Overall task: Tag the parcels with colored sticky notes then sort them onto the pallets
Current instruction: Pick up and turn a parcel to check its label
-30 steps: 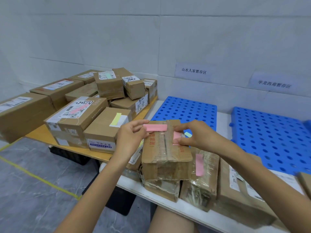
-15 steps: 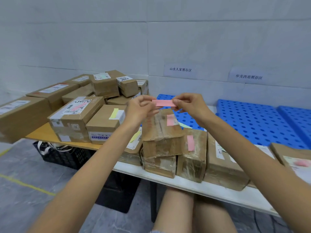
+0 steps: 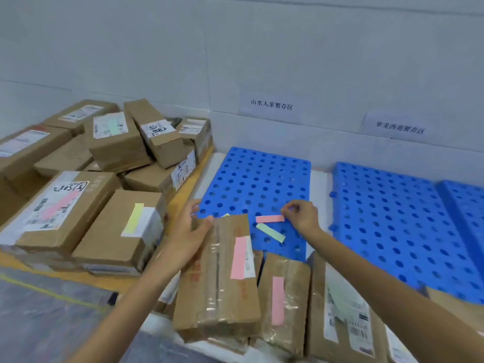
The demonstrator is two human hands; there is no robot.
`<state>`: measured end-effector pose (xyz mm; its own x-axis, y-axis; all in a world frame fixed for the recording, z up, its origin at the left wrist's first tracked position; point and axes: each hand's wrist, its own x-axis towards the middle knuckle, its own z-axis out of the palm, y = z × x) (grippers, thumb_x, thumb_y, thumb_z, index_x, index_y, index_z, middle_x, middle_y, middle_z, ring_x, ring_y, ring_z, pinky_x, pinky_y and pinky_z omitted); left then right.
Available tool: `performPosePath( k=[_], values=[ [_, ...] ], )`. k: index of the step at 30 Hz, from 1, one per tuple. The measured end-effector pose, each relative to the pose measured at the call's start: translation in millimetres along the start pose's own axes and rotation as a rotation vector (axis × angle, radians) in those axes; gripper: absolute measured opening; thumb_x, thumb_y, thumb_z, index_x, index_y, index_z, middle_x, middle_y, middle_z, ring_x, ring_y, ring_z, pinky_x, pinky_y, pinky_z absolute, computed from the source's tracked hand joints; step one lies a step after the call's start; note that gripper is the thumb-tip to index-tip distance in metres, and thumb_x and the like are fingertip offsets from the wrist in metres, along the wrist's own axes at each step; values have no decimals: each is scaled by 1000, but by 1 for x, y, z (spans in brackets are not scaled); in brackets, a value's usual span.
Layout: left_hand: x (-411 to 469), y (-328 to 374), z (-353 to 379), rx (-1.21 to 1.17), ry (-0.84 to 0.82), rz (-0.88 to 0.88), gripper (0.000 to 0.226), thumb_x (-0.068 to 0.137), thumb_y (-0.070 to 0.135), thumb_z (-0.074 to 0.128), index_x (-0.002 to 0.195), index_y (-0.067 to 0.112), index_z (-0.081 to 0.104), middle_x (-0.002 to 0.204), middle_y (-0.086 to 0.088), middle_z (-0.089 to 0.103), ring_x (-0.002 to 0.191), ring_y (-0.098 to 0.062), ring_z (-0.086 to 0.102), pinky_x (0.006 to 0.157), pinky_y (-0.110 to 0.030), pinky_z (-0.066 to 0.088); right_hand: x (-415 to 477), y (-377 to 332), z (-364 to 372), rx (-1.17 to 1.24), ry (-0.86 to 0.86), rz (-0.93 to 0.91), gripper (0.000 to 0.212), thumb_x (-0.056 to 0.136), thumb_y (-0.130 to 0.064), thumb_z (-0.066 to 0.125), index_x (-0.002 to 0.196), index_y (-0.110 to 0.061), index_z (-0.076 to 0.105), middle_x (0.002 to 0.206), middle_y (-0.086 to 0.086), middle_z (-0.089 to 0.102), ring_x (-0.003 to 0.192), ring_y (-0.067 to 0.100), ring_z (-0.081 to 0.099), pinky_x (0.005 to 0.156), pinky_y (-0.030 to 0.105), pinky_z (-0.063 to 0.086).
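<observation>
Pink sticky note (image 3: pixel 269 219) pinched at its right end by right hand (image 3: pixel 301 217), low over blue perforated pallet (image 3: pixel 251 179), frame centre. Green sticky note (image 3: pixel 270 232) lying just beneath. Left hand (image 3: pixel 187 231) loose-fingered, resting on pink-tagged taped cardboard parcel (image 3: pixel 217 289), lower centre.

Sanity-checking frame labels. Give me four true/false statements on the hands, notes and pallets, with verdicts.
1. The right hand pinches a pink sticky note. True.
2. The left blue pallet already holds parcels. False: no parcel is on it; a green note lies there.
3. The taped parcel under the left hand carries a pink tag. True.
4. The left hand holds a yellow note. False: it rests on the taped parcel with fingers fairly straight and holds no note.
</observation>
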<state>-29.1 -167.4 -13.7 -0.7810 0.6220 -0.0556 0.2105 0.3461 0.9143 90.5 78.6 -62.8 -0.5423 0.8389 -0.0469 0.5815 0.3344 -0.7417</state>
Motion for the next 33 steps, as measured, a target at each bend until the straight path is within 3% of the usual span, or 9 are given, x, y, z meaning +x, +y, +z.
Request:
performPosePath(
  k=[3,6,9,11,13,16,23,29,33],
  values=[
    [-14,5,-13,-118,14,-227,49,96,33,54,141,24,37,135,5,47,117,-10,48,88,-22,40,-20,-33,-26,-8,28,-70,20,95,-15,56,93,-5,73,94,8,64,92,23,56,74,26,38],
    [-42,23,-27,-170,-72,-460,47,97,35,50,139,18,39,130,-1,51,107,-13,53,75,-17,46,-77,-72,-49,194,-275,-15,19,98,-21,51,103,-12,67,99,-1,62,88,13,55,70,14,39],
    [-67,46,-26,-224,-208,-638,43,96,43,50,134,25,42,132,-1,55,108,-17,56,86,-29,49,-143,-96,-44,244,-686,105,45,98,-29,50,139,-31,32,132,-21,40,124,8,42,97,10,34],
    [-77,61,-24,-246,-178,-647,40,97,36,51,134,27,40,137,-2,53,112,-18,55,98,-34,44,-174,-109,-35,257,-736,136,79,95,-27,54,148,-39,-3,150,-19,19,140,12,22,115,25,13],
    [-78,79,-28,-227,-129,-593,44,98,28,52,140,29,37,138,0,51,117,-19,52,102,-35,42,-183,-128,-39,323,-707,206,91,94,-11,52,143,-40,-18,157,-7,6,144,19,15,115,27,13],
    [-73,110,-52,-200,-33,-435,56,94,31,58,143,36,32,132,8,52,118,-14,53,100,-32,44,-166,-155,-59,440,-683,114,92,94,0,47,140,-48,-17,147,-13,15,131,16,34,105,36,39],
    [-66,152,-121,-307,263,-222,44,91,34,60,130,37,40,116,16,54,96,6,54,70,-11,48,-136,-230,-66,604,-802,-190,72,96,-5,50,143,-49,17,147,-18,23,127,4,39,96,24,49],
    [-67,130,-199,-354,452,-316,33,91,30,62,121,30,49,106,6,57,93,-5,58,66,-17,48,-147,-286,-11,588,-939,-326,65,91,-17,58,135,-50,25,152,-12,23,139,6,25,110,33,37],
    [-51,105,-267,-260,483,-319,33,93,26,60,124,23,51,106,7,58,86,5,53,61,-7,44,-153,-334,43,494,-990,-323,64,95,-9,52,146,-35,23,158,-6,16,144,13,18,115,40,29]
  ],
)
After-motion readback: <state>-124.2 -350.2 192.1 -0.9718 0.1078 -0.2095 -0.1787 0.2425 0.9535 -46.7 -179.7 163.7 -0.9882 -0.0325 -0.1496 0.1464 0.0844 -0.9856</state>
